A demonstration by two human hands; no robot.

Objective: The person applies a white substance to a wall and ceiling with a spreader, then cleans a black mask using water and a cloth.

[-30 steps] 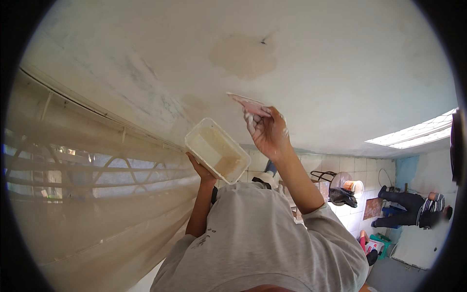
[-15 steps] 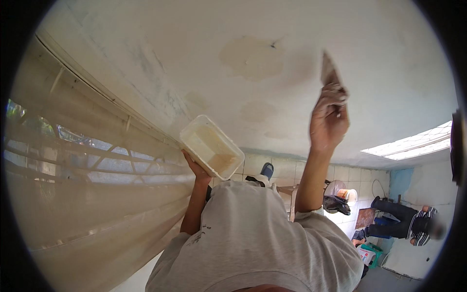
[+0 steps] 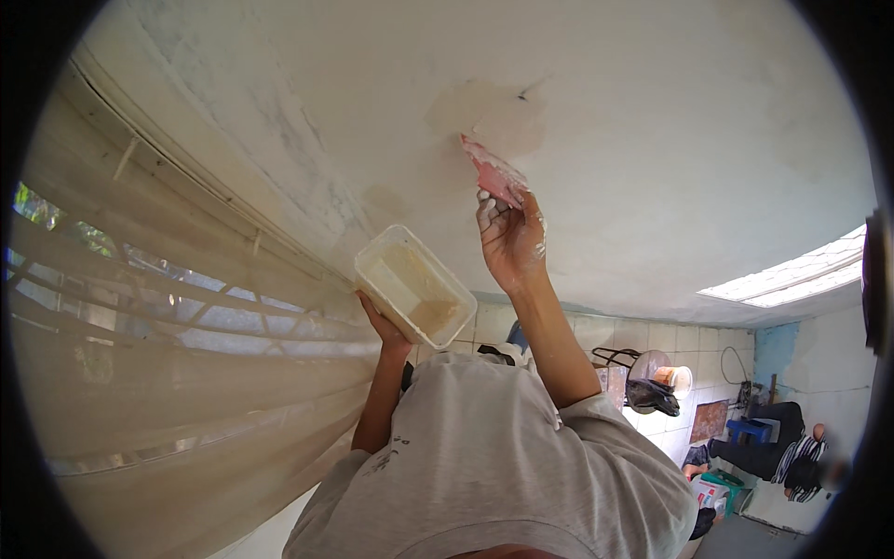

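Note:
My left hand (image 3: 389, 328) grips a translucent white rectangular plastic tub (image 3: 456, 328) by its lower left side. The tub is tilted so its inside shows, with pale beige paste smeared along its bottom and walls. Raised in front of the wall, my right hand (image 3: 512, 238) pinches a flat pink spreader (image 3: 498, 175) streaked with white paste. White smears cover those fingers. The spreader's tip is beside a beige patch (image 3: 507, 112) on the off-white wall (image 3: 652, 102); whether it touches the surface I cannot tell.
A sheer beige curtain (image 3: 186, 363) hangs over a window at left. Right, on the tiled floor (image 3: 684, 340), are a stool (image 3: 652, 363) with a black bag (image 3: 652, 398) and round tub (image 3: 678, 379). Farther right, a person in a striped top (image 3: 796, 466) is near a blue stool (image 3: 748, 430).
My right hand has swung left and down with the spreader, from bare wall at right to the beige patch. The tub has shifted slightly right. The person at right has changed posture.

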